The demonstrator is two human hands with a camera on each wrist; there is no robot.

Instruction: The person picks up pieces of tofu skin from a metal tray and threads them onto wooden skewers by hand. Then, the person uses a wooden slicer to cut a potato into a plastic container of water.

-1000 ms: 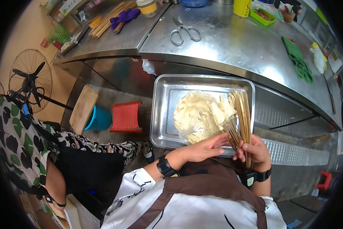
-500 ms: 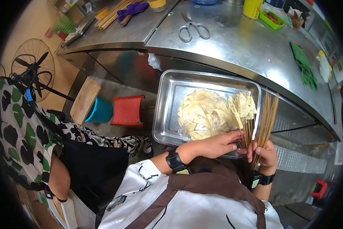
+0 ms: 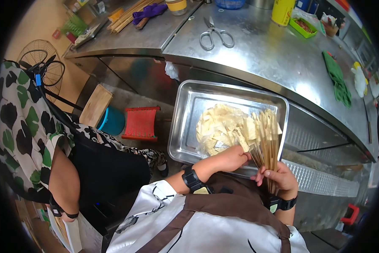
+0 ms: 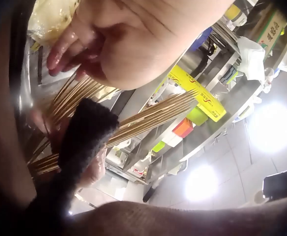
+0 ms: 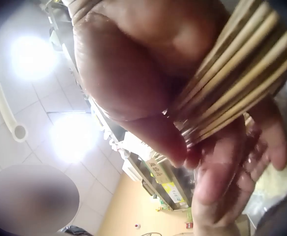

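My right hand [image 3: 282,175] grips a bundle of thin bamboo skewers [image 3: 268,145], which fan upward over the right side of a steel tray [image 3: 177,126]. In the right wrist view the skewers [image 5: 232,78] cross the palm under the thumb. Pale yellow sheets [image 3: 216,122], like tofu skin, lie heaped in the tray with clear plastic around them. Folded sheets [image 3: 250,128] on skewers lie beside the heap, partly behind the bundle. My left hand [image 3: 230,158] is at their lower end, fingers bent; I cannot tell whether they pinch a skewer.
Scissors [image 3: 216,36], a yellow canister [image 3: 281,12], a green tray [image 3: 303,27] and green gloves [image 3: 337,78] are on the steel counter [image 3: 257,55]. More sticks [image 3: 132,16] lie at its left. Another person [image 3: 33,139] is at left, near a red stool [image 3: 141,123] and teal bucket [image 3: 112,121].
The skewer bundle swung right past the tray's edge, then back left over it. My left hand has drawn left and its fingers, straighter before, are now bent.
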